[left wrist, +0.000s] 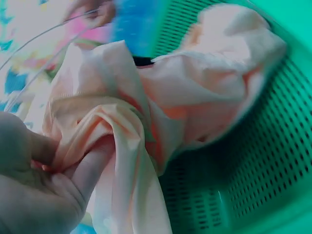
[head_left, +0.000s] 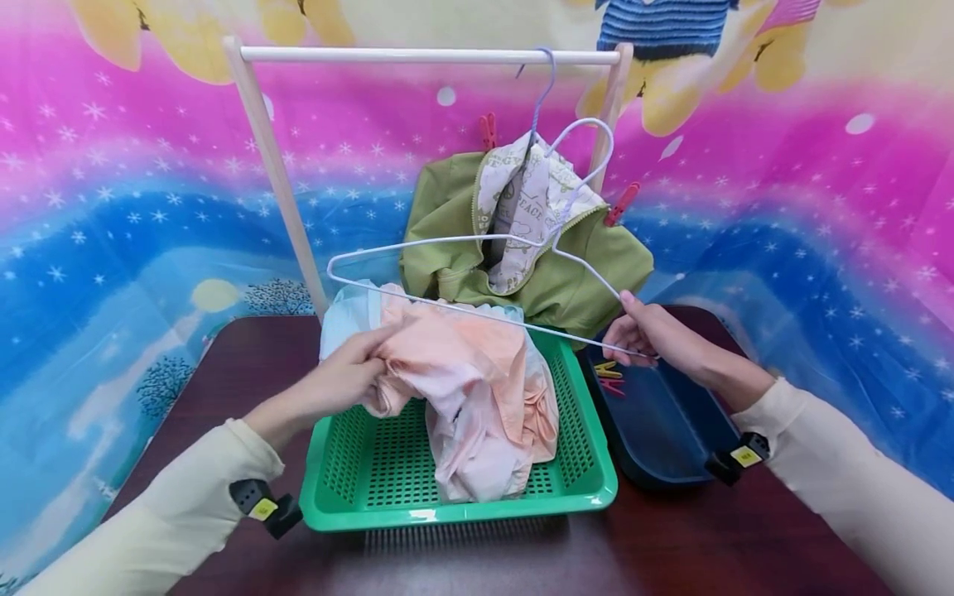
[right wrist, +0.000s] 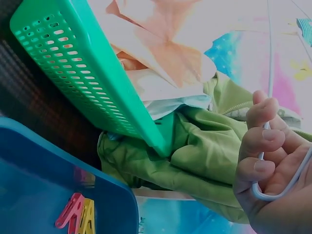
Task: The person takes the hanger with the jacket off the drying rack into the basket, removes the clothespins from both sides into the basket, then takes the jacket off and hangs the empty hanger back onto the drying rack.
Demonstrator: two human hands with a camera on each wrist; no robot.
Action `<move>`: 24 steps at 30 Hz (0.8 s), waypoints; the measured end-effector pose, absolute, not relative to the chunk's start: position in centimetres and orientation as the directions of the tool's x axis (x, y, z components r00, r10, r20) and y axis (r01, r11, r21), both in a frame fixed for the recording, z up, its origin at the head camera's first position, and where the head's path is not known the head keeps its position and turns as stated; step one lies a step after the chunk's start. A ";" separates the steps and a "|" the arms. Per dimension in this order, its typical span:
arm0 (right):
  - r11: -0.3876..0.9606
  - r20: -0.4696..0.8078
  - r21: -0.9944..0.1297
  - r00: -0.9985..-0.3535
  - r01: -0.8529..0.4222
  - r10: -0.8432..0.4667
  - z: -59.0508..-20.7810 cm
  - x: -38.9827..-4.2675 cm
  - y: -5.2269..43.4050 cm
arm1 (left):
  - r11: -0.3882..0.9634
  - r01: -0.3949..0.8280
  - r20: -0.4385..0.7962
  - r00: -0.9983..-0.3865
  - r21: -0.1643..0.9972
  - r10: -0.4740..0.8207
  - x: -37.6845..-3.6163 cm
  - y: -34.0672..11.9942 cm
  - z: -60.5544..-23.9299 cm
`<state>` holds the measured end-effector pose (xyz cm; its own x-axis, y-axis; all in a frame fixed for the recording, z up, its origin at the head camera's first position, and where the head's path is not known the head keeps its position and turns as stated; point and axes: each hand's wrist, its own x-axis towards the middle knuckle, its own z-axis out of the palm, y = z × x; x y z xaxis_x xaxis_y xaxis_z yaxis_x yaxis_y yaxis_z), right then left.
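Grip: the right hand point(head_left: 647, 335) is curled round one lower corner of a white wire hanger point(head_left: 477, 248), the wire running through its closed fingers point(right wrist: 261, 139) as the right wrist view confirms. The left hand point(head_left: 344, 377) pinches a fold of a peach garment point(head_left: 477, 389), thumb and fingers point(left wrist: 92, 168) clamped on the cloth.

Position: the white wire hanger is held level in the air above the green basket point(head_left: 373, 488), its far end reaching toward the left hand. The peach garment is partly lifted; most of it lies bunched inside the green basket, over a pale blue cloth point(head_left: 344, 319) at the back edge. Hanger and garment look close together, though contact between them cannot be confirmed.

Status: a green jacket point(head_left: 447, 240) already hangs on the wooden rack point(head_left: 428, 55) from another hanger, with red pegs point(head_left: 622, 204) at its shoulders. This item appears complete. The peach garment is not yet on the white wire hanger: neither arm of the wire sits inside the cloth. Judged remaining: threading the hanger into the garment, hanging it on the rack and possibly pegging it. Spare pegs point(right wrist: 75, 214) lie in the blue tray point(head_left: 671, 439) just right of the basket. The pale blue cloth is unhandled.
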<state>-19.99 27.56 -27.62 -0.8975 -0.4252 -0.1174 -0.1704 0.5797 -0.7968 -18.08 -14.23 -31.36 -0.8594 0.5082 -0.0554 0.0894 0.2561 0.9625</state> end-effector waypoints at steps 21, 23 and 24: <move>0.651 -0.199 -0.750 -0.900 -0.114 -0.387 -28.1 -20.4 27.0 | 0.783 0.477 -0.536 -0.571 0.400 0.622 -16.9 -6.9 -34.6; 0.656 -0.207 -0.748 -0.901 -0.105 -0.381 -28.1 -20.4 27.0 | 0.786 0.489 -0.555 -0.560 0.378 0.615 -17.1 -6.6 -34.6; 0.657 -0.211 -0.747 -0.902 -0.101 -0.378 -28.1 -20.4 27.0 | 0.787 0.495 -0.565 -0.554 0.368 0.612 -17.1 -6.4 -34.6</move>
